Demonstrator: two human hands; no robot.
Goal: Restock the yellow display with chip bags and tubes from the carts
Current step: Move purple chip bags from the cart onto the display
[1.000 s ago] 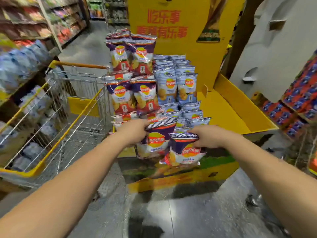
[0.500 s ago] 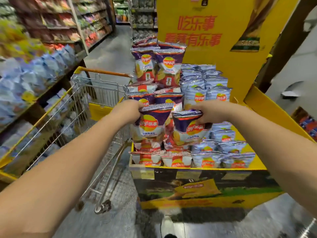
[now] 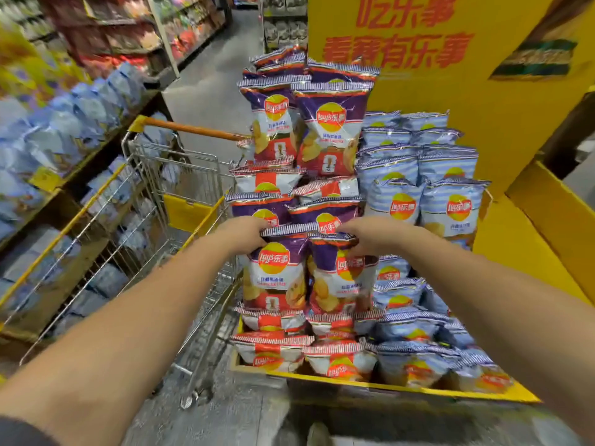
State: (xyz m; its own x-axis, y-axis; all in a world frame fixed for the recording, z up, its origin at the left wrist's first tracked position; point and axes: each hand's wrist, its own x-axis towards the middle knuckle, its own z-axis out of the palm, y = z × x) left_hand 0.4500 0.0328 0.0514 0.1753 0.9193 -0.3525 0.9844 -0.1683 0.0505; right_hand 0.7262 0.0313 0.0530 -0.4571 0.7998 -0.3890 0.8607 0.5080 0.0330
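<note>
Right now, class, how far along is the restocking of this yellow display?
Done: purple bags and blue bags are stacked high. In hand: the left hand and right hand each grip a purple bag against the stack. Left: the display's right side is bare.

The fingertips of the left hand (image 3: 242, 234) and right hand (image 3: 370, 235) are tucked behind the tops of two purple chip bags (image 3: 278, 272), out of sight. The store shelves (image 3: 58, 130) at left are smeared with blur, their packets unreadable. The yellow display (image 3: 483, 101) is cut off by the top and right edges. The small print on the bags cannot be read.
</note>
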